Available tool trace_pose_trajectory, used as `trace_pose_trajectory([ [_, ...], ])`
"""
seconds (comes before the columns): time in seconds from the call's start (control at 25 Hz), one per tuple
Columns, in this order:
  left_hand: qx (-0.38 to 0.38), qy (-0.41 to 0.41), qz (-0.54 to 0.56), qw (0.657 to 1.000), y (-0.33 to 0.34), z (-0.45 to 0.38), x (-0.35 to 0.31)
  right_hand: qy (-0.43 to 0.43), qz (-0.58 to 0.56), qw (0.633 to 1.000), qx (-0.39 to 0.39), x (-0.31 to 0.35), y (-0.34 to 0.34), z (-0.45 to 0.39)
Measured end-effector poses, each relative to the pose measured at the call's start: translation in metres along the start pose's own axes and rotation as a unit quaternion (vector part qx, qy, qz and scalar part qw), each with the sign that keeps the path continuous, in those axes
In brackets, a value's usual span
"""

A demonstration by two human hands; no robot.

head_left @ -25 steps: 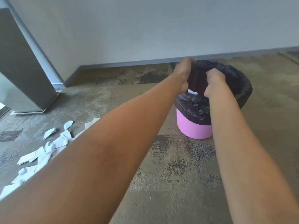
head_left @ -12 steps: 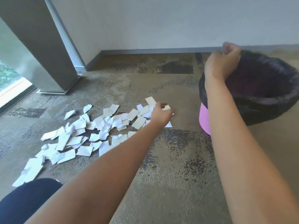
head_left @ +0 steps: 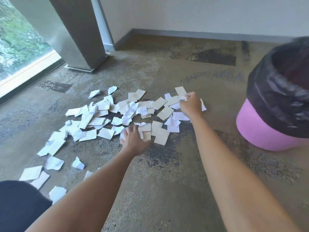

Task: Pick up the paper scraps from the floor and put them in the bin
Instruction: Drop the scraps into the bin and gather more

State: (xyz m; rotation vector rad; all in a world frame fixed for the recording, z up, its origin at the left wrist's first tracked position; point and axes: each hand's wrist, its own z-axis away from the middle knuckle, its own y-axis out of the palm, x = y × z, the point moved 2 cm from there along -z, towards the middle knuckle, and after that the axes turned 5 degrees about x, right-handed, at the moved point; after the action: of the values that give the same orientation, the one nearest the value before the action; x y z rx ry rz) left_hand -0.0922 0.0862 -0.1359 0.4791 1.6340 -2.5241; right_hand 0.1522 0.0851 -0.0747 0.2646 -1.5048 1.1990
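Lots of paper scraps (head_left: pixel 127 113) lie spread out on the floor (head_left: pixel 167 190), in a messy patch that runs from near the dark knee (head_left: pixel 20 206) at the bottom left up toward the bin (head_left: pixel 267 136). The bin is pink with a black bag (head_left: pixel 275 104) folded over its rim, and it stands on the floor just to the right of the pile. The left hand (head_left: pixel 134 139) is down on the near edge of the pile with its fingers spread flat over a few scraps. The right hand (head_left: pixel 190 105) is at the far right end of the pile, and its fingers are curled round a small crumpled white scrap (head_left: pixel 182 98). The scraps look very light and thin, so they should bend and crumple with no effort, and a flat one may be hard to lift off the carpet (a nail under an edge would help). It looks easier to push many together into a heap and squeeze the heap from both sides. Loose bits could slip out and flutter down on the way. There is bare floor between the pile and the bin, so the hands have room to swing across. The bin's mouth is wide and open. A big grey post (head_left: pixel 80 34) and a window (head_left: pixel 20 39) are well away at the back left
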Motion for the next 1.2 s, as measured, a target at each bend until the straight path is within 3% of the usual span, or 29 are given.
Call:
trace_pose_trajectory([
  [0.16,0.040,0.062,-0.048,0.996,-0.001,-0.010,0.011,0.039,0.165,0.963,0.210,-0.024,0.058,0.018],
  [0.32,0.092,0.096,-0.095,0.987,-0.002,-0.023,-0.001,-0.022,0.339,0.888,0.308,-0.048,0.094,0.051],
  [0.48,0.148,0.090,-0.122,0.977,-0.004,-0.034,-0.011,-0.054,0.349,0.879,0.319,-0.052,0.103,0.061],
  [0.72,0.164,0.107,-0.277,0.941,-0.003,-0.037,-0.003,-0.134,0.317,0.888,0.305,-0.052,0.105,0.062],
  [1.0,0.064,0.143,-0.328,0.932,-0.007,-0.040,-0.013,-0.174,0.448,0.829,0.285,-0.041,0.113,0.051],
  [1.2,0.019,0.172,-0.234,0.957,-0.018,-0.048,-0.008,-0.158,0.439,0.840,0.276,-0.034,0.114,0.043],
])
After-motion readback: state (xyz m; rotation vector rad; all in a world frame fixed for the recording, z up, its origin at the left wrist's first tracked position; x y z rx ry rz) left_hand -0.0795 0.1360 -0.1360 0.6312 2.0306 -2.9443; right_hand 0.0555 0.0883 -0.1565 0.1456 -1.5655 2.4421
